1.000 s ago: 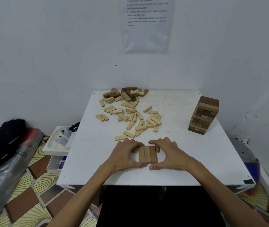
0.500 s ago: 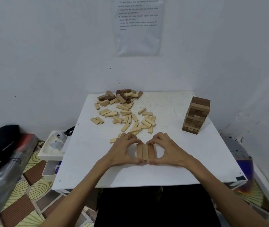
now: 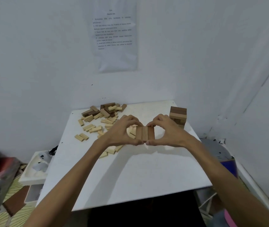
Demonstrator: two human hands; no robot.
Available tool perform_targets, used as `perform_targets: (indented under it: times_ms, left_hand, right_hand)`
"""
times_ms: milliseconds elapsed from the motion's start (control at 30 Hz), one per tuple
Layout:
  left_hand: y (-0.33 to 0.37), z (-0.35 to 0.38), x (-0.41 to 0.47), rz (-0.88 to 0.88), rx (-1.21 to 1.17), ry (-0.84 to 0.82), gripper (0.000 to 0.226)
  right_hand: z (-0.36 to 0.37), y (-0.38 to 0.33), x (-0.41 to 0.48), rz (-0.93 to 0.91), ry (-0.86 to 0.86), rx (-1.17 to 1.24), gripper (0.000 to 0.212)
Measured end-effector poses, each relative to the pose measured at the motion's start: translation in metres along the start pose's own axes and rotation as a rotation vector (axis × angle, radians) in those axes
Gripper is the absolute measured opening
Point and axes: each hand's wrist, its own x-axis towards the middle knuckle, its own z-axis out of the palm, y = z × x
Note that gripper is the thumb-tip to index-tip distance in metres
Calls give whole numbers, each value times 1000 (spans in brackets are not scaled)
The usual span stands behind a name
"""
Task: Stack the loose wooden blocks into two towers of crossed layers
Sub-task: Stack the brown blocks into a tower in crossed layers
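Block layer (image 3: 144, 133) of three wooden pieces lying side by side, in mixed browns, is held up between two hands, lifted clear of the white tabletop (image 3: 130, 177). The left grip (image 3: 119, 133) clasps the block layer's left side, thumb at the near ends and fingers curled over the far ends. The right grip (image 3: 169, 133) clasps the right side the same way, and the two thumb tips nearly meet at the near edge. A shadow lies on the tabletop just below the block layer. Behind and left of the block layer, loose blocks (image 3: 101, 118) lie scattered, pale ones nearer and darker ones farther back. Behind and right of the block layer stands a tower (image 3: 178, 116) of crossed layers. Far behind the block layer, a printed paper sheet (image 3: 115, 38) hangs on the wall; its text is unreadable. Well left of the block layer, a white tray (image 3: 32, 174) sits lower than the tabletop.
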Motion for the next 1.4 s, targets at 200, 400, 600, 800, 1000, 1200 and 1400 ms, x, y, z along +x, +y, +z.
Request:
perform_targets:
  times_ms: [200, 400, 600, 800, 1000, 1200, 1400]
  left_hand:
    - [21, -15, 55, 55, -39, -33, 67]
    - [33, -10, 116, 88, -71, -78, 59]
    - [31, 11, 163, 112, -109, -122, 59]
    - [24, 33, 177, 108, -205, -149, 51]
    - [22, 40, 183, 87, -263, -165, 50]
    - [19, 43, 186, 67, -265, -182, 51]
    - [22, 44, 185, 74, -267, -181, 57]
  right_hand:
    - [-49, 14, 8, 42, 67, -25, 68]
    - [-87, 44, 16, 112, 106, 28, 64]
    - [-104, 78, 18, 164, 118, 32, 72]
    - [-104, 101, 17, 182, 96, -17, 66]
    - [-102, 112, 17, 225, 87, -47, 71]
    - [-100, 115, 18, 224, 88, -47, 70]
    - [-100, 116, 17, 226, 94, -44, 68]
